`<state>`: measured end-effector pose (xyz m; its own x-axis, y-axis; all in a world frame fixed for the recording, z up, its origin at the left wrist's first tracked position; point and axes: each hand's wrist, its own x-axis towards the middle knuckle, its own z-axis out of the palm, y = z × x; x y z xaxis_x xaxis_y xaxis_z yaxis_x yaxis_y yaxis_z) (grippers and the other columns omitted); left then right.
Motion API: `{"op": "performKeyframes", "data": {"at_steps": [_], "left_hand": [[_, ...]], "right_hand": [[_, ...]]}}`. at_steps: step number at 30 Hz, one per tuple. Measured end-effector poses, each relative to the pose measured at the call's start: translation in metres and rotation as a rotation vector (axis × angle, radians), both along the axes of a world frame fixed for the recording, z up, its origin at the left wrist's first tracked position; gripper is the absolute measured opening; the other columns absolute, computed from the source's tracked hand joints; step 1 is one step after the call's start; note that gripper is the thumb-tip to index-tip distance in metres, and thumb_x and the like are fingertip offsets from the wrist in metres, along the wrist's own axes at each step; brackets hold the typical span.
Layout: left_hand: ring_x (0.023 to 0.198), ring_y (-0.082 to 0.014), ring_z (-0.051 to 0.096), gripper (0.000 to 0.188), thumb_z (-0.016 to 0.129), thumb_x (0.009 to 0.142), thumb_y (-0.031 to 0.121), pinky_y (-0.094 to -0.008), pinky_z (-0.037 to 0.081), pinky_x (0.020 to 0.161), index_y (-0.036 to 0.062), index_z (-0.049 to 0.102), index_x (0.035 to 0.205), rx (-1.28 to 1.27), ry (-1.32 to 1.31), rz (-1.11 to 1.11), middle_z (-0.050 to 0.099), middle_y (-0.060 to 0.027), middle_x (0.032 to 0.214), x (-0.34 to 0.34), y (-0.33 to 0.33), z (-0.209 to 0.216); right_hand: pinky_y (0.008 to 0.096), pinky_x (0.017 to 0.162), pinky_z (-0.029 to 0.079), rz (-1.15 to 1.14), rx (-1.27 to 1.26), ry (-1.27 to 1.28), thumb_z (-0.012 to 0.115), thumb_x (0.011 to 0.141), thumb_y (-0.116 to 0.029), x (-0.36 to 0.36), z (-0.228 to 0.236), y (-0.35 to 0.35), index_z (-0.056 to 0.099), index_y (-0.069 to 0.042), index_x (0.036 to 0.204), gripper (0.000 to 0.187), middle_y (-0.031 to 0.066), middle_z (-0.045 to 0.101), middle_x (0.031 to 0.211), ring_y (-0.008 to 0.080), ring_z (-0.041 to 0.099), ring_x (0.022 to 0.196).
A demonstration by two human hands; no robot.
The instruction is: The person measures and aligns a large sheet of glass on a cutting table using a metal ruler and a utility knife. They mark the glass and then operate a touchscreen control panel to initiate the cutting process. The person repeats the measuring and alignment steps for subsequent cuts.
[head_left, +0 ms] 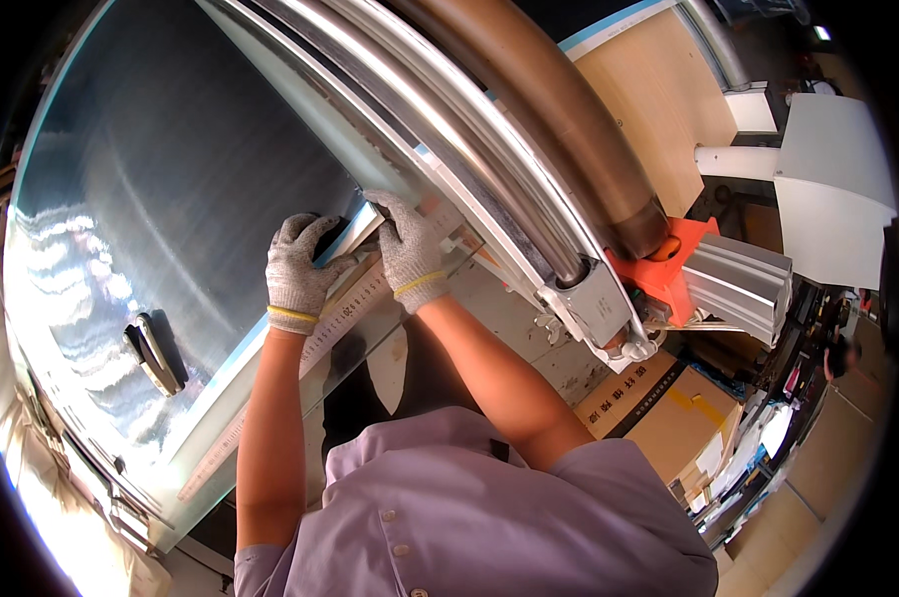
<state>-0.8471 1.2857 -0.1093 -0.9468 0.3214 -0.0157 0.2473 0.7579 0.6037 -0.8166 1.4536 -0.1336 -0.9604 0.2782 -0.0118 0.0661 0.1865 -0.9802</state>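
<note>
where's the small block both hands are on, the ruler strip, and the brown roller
small block (pixel 353 232), head view, on its pale top face between the gloves
ruler strip (pixel 342 316), head view, on its marked face below the left hand
brown roller (pixel 559 109), head view, mid-length on its curved side

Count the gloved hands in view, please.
2: the left hand grips the edge of the metal sheet; the right hand presses beside it, near the roller.
</note>
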Motion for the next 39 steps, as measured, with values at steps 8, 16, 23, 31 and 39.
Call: {"op": "performKeyframes", "data": {"at_steps": [8, 16, 23, 31, 39], "left_hand": [[0.102, -0.0341, 0.063, 0.041, 0.074, 0.08, 0.016, -0.0424, 0.051, 0.093, 0.0113, 0.07, 0.121, 0.121, -0.046, 0.053, 0.066, -0.0128, 0.111, -0.001, -0.004, -0.003], [0.094, -0.0329, 0.065, 0.043, 0.068, 0.085, 0.012, -0.0428, 0.055, 0.083, 0.0166, 0.067, 0.127, -0.034, 0.173, -0.12, 0.067, -0.0123, 0.11, 0.001, 0.01, 0.012], [0.089, -0.0333, 0.066, 0.019, 0.072, 0.084, 0.019, -0.0413, 0.054, 0.079, 0.0107, 0.072, 0.102, -0.112, 0.256, -0.129, 0.069, -0.011, 0.103, 0.003, 0.011, 0.006], [0.086, -0.035, 0.066, 0.013, 0.071, 0.083, 0.017, -0.0437, 0.054, 0.077, 0.0058, 0.069, 0.09, -0.074, 0.037, 0.141, 0.067, -0.012, 0.096, 0.003, 0.024, 0.002], [0.077, -0.0282, 0.066, 0.02, 0.079, 0.077, 0.013, -0.0356, 0.053, 0.073, -0.0002, 0.069, 0.087, 0.144, -0.195, 0.261, 0.066, -0.012, 0.087, -0.005, 0.016, 0.002]], "right_hand": [[0.0386, 0.104, 0.048, 0.043, -0.024, 0.016, 0.049, 0.087, 0.013, 0.001, -0.002, 0.003, 0.061, -0.003, 0.128, 0.046, 0.0187, 0.065, 0.128, 0.0348, 0.062, 0.121], [0.0318, 0.096, 0.055, 0.051, -0.503, -0.223, 0.06, 0.091, 0.01, 0.002, -0.006, 0.004, 0.059, 0.0, 0.134, 0.044, 0.0128, 0.065, 0.128, 0.021, 0.065, 0.114], [0.0292, 0.08, 0.059, 0.054, -0.407, -0.122, 0.055, 0.094, 0.006, 0.003, -0.011, 0.005, 0.058, -0.001, 0.134, 0.041, 0.0121, 0.067, 0.116, 0.0181, 0.069, 0.097], [0.0291, 0.074, 0.061, 0.0, -0.659, -0.212, 0.049, 0.097, 0.008, 0.001, 0.0, 0.007, 0.057, -0.001, 0.135, 0.04, 0.012, 0.068, 0.111, 0.0167, 0.07, 0.085], [0.0284, 0.075, 0.062, -0.004, -0.66, -0.207, 0.051, 0.098, 0.004, 0.001, -0.001, 0.006, 0.058, -0.001, 0.133, 0.037, 0.0111, 0.067, 0.11, 0.0163, 0.07, 0.086]]}}
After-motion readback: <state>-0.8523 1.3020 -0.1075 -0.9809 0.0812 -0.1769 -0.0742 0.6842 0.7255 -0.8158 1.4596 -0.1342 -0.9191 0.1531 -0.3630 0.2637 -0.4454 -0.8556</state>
